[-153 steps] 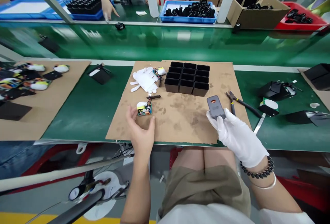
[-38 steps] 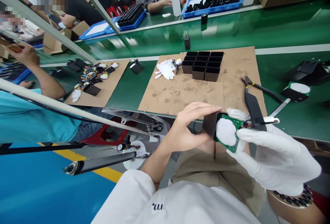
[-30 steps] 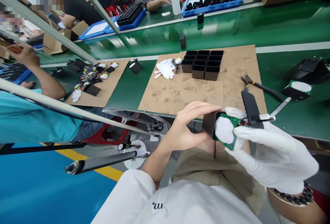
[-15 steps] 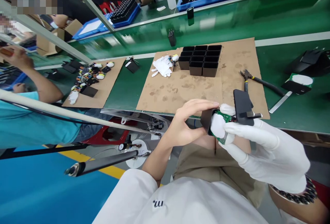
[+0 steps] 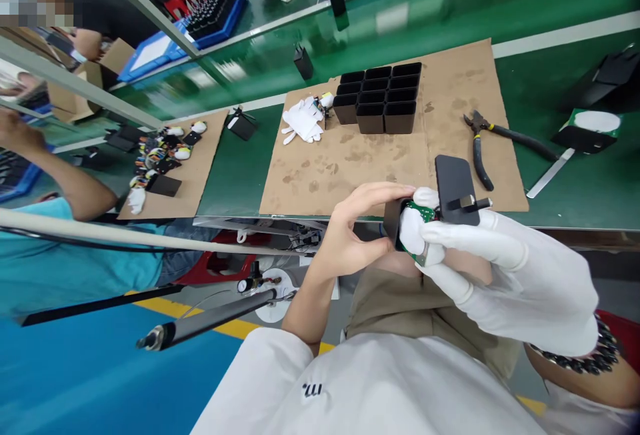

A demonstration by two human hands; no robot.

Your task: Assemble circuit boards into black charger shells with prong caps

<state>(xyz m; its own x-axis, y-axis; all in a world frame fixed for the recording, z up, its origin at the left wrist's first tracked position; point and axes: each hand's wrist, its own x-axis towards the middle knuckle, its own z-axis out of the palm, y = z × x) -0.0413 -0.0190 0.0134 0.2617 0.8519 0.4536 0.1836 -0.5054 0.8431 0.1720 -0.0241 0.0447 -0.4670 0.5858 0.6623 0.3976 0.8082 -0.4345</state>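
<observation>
My bare left hand is wrapped round a black plastic case at the table's front edge. In my white-gloved right hand is a green circuit board with a white pad on it. The board's left end is partly inside the mouth of the case; how deep it sits is hidden. A black plug cover with two metal prongs stands up beside the board, over my gloved fingers. Behind my hands, several open black cases stand grouped on a cardboard sheet.
Cutting pliers lie on the cardboard's right side. Beyond them are a metal strip and another board assembly. A white glove lies left of the cases. A co-worker's arm is at the left, near a wire-covered pile.
My view has shifted, so the table items sit higher and mostly further left. Both hands keep their hold, and the board remains at the case mouth.
</observation>
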